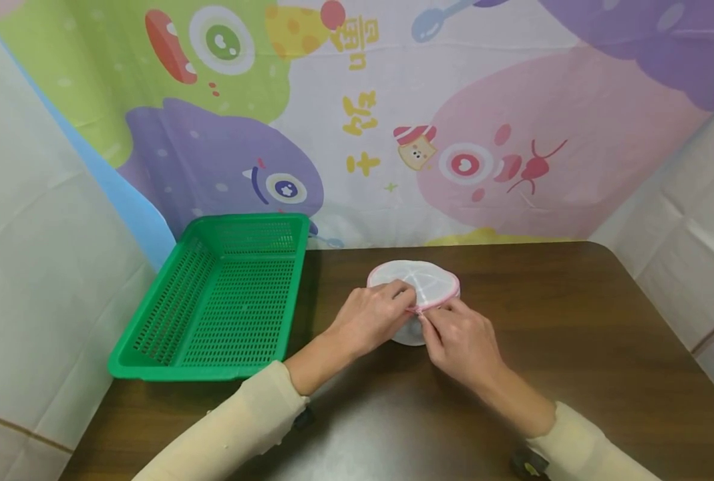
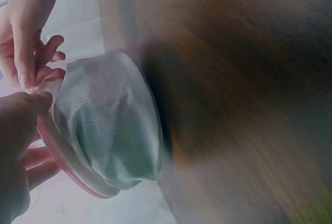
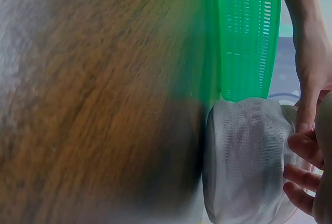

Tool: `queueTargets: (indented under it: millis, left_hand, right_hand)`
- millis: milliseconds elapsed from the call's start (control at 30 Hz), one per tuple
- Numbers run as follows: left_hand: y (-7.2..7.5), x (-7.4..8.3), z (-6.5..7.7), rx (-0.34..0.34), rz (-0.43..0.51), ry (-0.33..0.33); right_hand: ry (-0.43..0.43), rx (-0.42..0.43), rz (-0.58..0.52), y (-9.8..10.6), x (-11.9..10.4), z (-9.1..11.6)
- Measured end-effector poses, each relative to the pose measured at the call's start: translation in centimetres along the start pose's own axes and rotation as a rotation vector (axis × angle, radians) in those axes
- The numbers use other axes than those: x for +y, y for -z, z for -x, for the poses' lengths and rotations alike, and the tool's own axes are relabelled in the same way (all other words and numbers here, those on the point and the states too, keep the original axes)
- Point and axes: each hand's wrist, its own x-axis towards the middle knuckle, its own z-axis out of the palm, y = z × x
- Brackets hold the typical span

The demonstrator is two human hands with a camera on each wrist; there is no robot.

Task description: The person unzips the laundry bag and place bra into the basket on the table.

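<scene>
A white mesh laundry bag [image 1: 431, 284] with a pink zipper round its lid stands on the table, near the middle. My left hand [image 1: 371, 315] pinches the zipper edge at the bag's front. Right beside it, my right hand [image 1: 465, 339] pinches the same edge, its thumb near the zipper's end. In the left wrist view, the fingertips of both hands meet at the rim, and the bag's soft mesh side [image 2: 111, 117] shows folds. The right wrist view shows the mesh wall [image 3: 249, 154] standing on the wood; the zipper pull itself is hidden by fingers.
A green perforated plastic basket [image 1: 242, 310] sits to the left on the brown wooden table [image 1: 573, 334]. Behind the table hangs a cartoon-printed cloth [image 1: 344, 194], and pale panels [image 1: 38, 220] close off both sides.
</scene>
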Motion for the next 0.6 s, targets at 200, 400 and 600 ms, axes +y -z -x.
queueTargets:
  millis: [200, 400, 600]
  left_hand:
    - [0.22, 0.03, -0.08, -0.011, -0.008, -0.003]
    - [0.25, -0.1, 0.07, -0.003, -0.001, -0.006]
    - [0.2, -0.26, 0.28, -0.009, 0.011, -0.003]
  right_hand:
    - [-0.004, 0.003, 0.002, -0.05, 0.15, -0.07]
    - [-0.027, -0.015, 0.009, 0.11, 0.38, 0.04]
    - [-0.037, -0.024, 0.007, 0.22, 0.48, 0.16]
